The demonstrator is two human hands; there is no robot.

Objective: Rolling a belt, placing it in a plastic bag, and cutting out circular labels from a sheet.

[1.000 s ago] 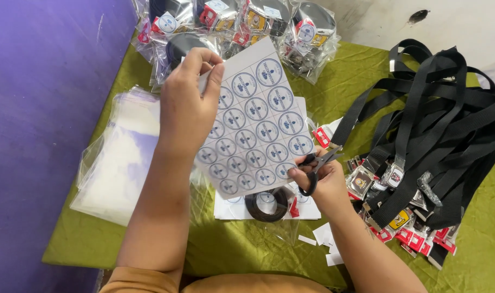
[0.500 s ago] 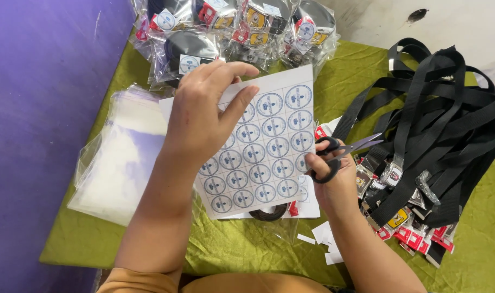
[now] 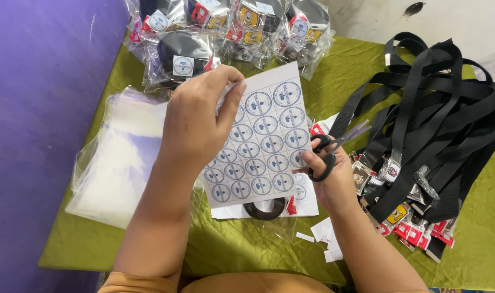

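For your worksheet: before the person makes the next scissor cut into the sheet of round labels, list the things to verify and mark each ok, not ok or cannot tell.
1. Left hand grips the label sheet at its upper left part: ok.
2. Right hand has fingers through the scissors handles: ok.
3. Blades meet the sheet's right edge: cannot tell, blurred.
4. Left hand fingers lie away from the blades: ok.
5. Sheet is lifted off the green cloth: ok.
6. Black straps lie clear of the scissors: not ok, the blade tips point right beside them.
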